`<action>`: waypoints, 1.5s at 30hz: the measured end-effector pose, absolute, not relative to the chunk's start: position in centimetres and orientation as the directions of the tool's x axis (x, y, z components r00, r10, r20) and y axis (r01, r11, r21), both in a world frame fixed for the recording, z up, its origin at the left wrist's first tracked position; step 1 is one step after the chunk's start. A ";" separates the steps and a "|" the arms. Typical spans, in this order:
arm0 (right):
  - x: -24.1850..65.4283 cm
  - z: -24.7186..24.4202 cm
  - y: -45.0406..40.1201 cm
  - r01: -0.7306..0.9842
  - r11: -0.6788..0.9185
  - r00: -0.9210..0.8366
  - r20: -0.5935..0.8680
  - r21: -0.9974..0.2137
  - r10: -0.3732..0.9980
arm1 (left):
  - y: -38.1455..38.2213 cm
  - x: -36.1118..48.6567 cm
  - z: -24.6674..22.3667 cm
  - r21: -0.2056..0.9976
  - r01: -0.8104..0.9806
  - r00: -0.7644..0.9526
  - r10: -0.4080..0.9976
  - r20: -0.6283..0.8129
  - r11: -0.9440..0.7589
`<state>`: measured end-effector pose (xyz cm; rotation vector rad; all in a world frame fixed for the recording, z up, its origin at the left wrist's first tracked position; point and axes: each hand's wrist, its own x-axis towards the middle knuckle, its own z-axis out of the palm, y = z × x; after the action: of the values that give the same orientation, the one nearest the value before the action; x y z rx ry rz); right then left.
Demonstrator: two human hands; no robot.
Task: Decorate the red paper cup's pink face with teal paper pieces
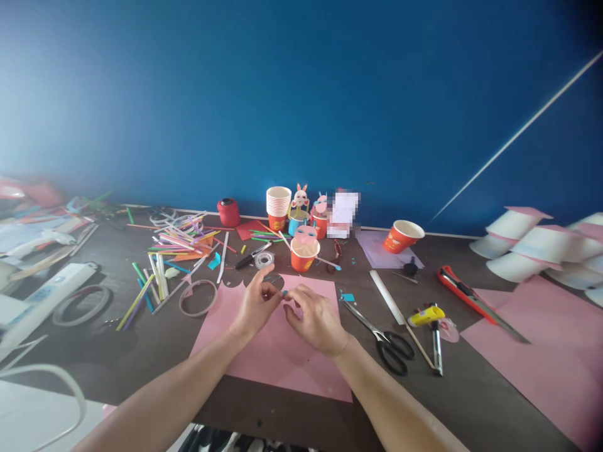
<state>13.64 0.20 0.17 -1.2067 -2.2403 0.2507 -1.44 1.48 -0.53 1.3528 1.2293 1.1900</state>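
Note:
My left hand (258, 304) and my right hand (316, 317) meet above a pink paper sheet (282, 351). Between their fingertips is a small blue piece (284, 293), possibly paper, mostly hidden by the fingers. Thumb and forefinger of the left hand are pinched on it; the right fingers are curled against its other side. Just beyond stands an orange paper cup (305, 256) with a pink animal face on it and blue upright bits on top. Black-handled scissors (389, 345) lie to the right of the sheet.
Loose coloured sticks (181, 238), a tape roll (198, 297) and a glue gun (42, 242) lie left. Stacked cups (278, 204) stand at the back. Right are a red utility knife (471, 298), a yellow tube (426, 316), another orange cup (402, 236) and white cups (532, 251).

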 end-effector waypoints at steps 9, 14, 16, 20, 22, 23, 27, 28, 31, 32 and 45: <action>13.7 0.2 0.2 0.686 0.572 -0.419 0.398 -0.451 0.816 | 1.5 -1.5 -0.3 0.994 0.086 0.045 0.997 0.065 -0.069; 13.6 0.0 0.4 0.705 0.571 -0.430 0.388 -0.420 0.815 | 1.4 -1.4 -0.8 0.990 0.099 0.065 0.994 0.090 -0.096; 13.6 -0.1 0.4 0.710 0.569 -0.428 0.388 -0.415 0.816 | 1.4 -1.4 -1.0 0.987 0.116 0.073 0.992 0.098 -0.106; 13.6 -0.3 0.4 0.720 0.558 -0.416 0.386 -0.413 0.823 | 1.5 -1.4 -1.1 0.984 0.145 0.074 0.993 0.096 -0.106; 13.6 -0.3 0.4 0.724 0.548 -0.406 0.383 -0.419 0.830 | 1.6 -1.4 -1.1 0.984 0.146 0.070 0.993 0.092 -0.101; 13.6 -0.3 0.4 0.723 0.545 -0.402 0.383 -0.424 0.832 | 1.6 -1.4 -1.1 0.984 0.144 0.071 0.993 0.091 -0.100; 13.5 -0.4 0.5 0.711 0.544 -0.393 0.390 -0.445 0.833 | 1.6 -1.5 -1.3 0.985 0.134 0.085 0.992 0.095 -0.105; 13.5 -0.4 0.5 0.709 0.542 -0.388 0.391 -0.451 0.834 | 1.6 -1.5 -1.4 0.985 0.135 0.088 0.992 0.096 -0.107; 13.5 -0.5 0.4 0.707 0.525 -0.373 0.381 -0.474 0.846 | 1.6 -1.5 -1.4 0.984 0.138 0.084 0.991 0.102 -0.113; 13.5 -0.5 0.4 0.708 0.516 -0.366 0.374 -0.482 0.852 | 1.6 -1.6 -1.4 0.984 0.137 0.081 0.991 0.103 -0.114; 13.5 -0.6 0.5 0.702 0.463 -0.318 0.343 -0.542 0.884 | 1.4 -1.4 -1.4 0.980 0.152 0.095 0.989 0.115 -0.128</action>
<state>13.47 0.46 -0.64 -1.3139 -2.1112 0.3918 -1.43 1.43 -1.36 1.4563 1.1988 1.1543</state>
